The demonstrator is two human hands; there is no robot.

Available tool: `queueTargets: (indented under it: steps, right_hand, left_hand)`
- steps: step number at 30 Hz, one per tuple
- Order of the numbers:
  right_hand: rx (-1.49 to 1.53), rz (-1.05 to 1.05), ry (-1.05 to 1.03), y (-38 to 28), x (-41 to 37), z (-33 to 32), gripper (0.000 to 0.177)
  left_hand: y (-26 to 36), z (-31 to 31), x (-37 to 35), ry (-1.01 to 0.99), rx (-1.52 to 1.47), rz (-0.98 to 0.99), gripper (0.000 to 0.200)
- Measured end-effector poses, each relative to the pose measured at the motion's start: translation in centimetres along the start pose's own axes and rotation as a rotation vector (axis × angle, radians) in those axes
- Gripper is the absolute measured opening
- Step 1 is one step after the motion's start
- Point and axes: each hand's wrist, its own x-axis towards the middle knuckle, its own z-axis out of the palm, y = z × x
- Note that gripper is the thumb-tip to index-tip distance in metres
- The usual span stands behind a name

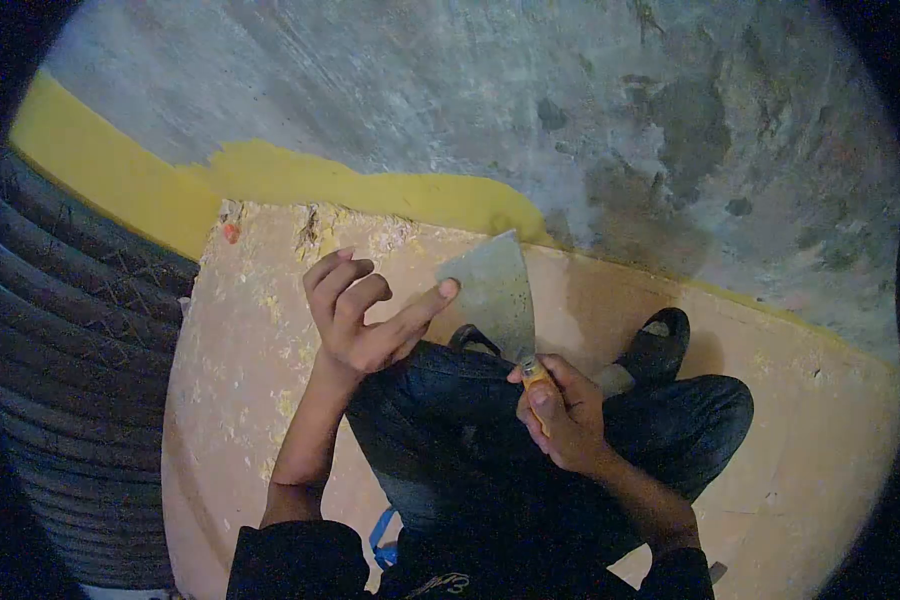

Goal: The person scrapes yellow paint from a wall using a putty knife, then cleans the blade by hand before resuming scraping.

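Note:
My right hand (567, 415) is closed around the yellowish handle (538, 385) of a wide scraper. Its flat grey blade (495, 290) points up and away from me, above my crossed legs. To the left, my left hand (365, 315) is raised with its fingers loosely bent and apart. One outstretched digit reaches the blade's left edge, and its tip seems to touch it. Nothing is held in that hand. Small dark specks show on the blade.
Ahead stands a grey, patchy wall (370, 90) with a yellow band (420, 198) along its base. Flakes dot the tan floor (230, 370), and a small red bit (231, 232) lies near the wall. Dark ribbed material (70, 380) rises at left. My dark shoe (660, 345) rests ahead.

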Motion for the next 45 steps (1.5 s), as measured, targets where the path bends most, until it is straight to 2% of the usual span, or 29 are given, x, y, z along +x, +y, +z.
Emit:
queueTargets:
  steps: [3, 5, 6, 8, 9, 10, 12, 13, 14, 16, 18, 21, 26, 30, 32, 33, 34, 35, 36, 37, 42, 44, 45]
  right_hand:
    - [-0.008, 0.038, -0.002, 0.2, 0.1, -0.1, 0.049]
    - [-0.016, 0.032, 0.012, 0.4, 0.3, -0.2, 0.045]
    - [-0.018, 0.021, 0.010, 0.4, 0.3, -0.2, 0.045]
    - [-0.047, 0.032, 0.021, 0.3, 0.1, -0.4, 0.041]
    - [-0.048, 0.029, 0.020, 0.3, 0.2, -0.5, 0.041]
    - [-0.048, 0.077, 0.016, 0.2, 0.1, -0.7, 0.040]
    - [-0.052, 0.117, 0.007, 0.3, 0.2, -0.8, 0.039]
    - [0.010, 0.088, 0.013, 0.5, 0.1, -0.7, 0.037]
    - [0.073, 0.063, 0.020, 0.6, 0.1, -0.7, 0.036]
    - [0.039, 0.070, 0.016, 0.4, 0.2, -1.0, 0.035]
    - [0.011, 0.095, 0.019, 0.5, -0.1, -1.0, 0.034]
    - [-0.061, -0.007, 0.074, 1.1, -0.1, -0.9, 0.035]
    - [-0.149, -0.183, 0.021, 1.5, 0.2, -0.9, 0.041]
    - [-0.121, -0.080, 0.007, 0.5, -0.1, -0.6, 0.041]
    - [0.045, 0.099, -0.052, -0.5, -0.2, -0.2, 0.039]
    - [0.045, 0.100, -0.051, -1.1, -0.2, -0.1, 0.039]
    - [0.073, 0.200, -0.103, -1.6, -0.3, 0.0, 0.037]
    - [0.102, 0.300, -0.155, -1.9, -0.3, 0.0, 0.035]
    - [0.104, 0.302, -0.154, -1.8, -0.4, -0.1, 0.035]
    - [0.134, 0.340, -0.204, -1.8, -0.4, -0.1, 0.037]
    - [0.149, 0.466, -0.306, -3.3, -0.9, 0.1, 0.040]
    - [0.249, 0.471, -0.366, -3.3, -1.2, 0.1, 0.037]
    - [0.250, 0.472, -0.366, -3.5, -1.2, 0.1, 0.037]
  left_hand:
    - [-0.1, -0.1, 0.2, 0.043, 0.008, -0.021, 0.040]
    - [0.7, -0.6, 0.0, -0.003, -0.075, -0.197, 0.036]
    - [1.2, -0.4, -0.1, 0.005, -0.071, -0.191, 0.036]
    - [2.5, 0.2, -0.6, 0.227, -0.824, -0.691, 0.043]
    - [3.1, 0.3, -1.2, 0.287, -1.177, -0.831, 0.063]
    - [4.0, -0.1, -0.9, 0.289, -1.176, -0.829, 0.063]
    - [5.3, -1.3, 0.3, 0.458, -1.884, -1.209, 0.079]
    - [5.3, -1.1, -0.4, 0.491, -2.122, -1.181, 0.090]
    - [5.5, -1.3, -0.2, 0.494, -2.121, -1.172, 0.090]
    - [6.3, -1.6, 0.4, 0.525, -2.368, -1.225, 0.091]
    - [6.9, -1.9, 0.5, 0.525, -2.414, -1.254, 0.092]
    - [7.3, -2.2, 0.3, 0.500, -2.520, -1.284, 0.092]
    - [7.9, -2.2, -0.1, 0.401, -2.752, -1.199, 0.088]
    - [8.3, -2.1, 0.2, 0.488, -2.534, -1.295, 0.073]
    - [8.1, -0.8, -0.1, 0.431, -1.831, -0.941, 0.070]
    - [8.5, -0.6, -0.3, 0.547, -1.619, -0.951, 0.069]
    - [8.1, -0.4, -0.7, 0.546, -1.621, -0.953, 0.069]
    - [7.2, -0.3, -1.1, 0.499, -1.433, -0.814, 0.067]
    - [6.8, -0.3, -1.3, 0.449, -1.242, -0.678, 0.066]
    - [6.8, -0.8, -0.7, 0.397, -1.101, -0.707, 0.068]
    - [6.1, -1.5, -0.7, 0.389, -0.938, -0.675, 0.073]
    - [6.3, -2.5, 0.4, 0.213, -0.730, -0.891, 0.078]
    - [6.2, -2.4, 0.2, 0.212, -0.730, -0.892, 0.078]
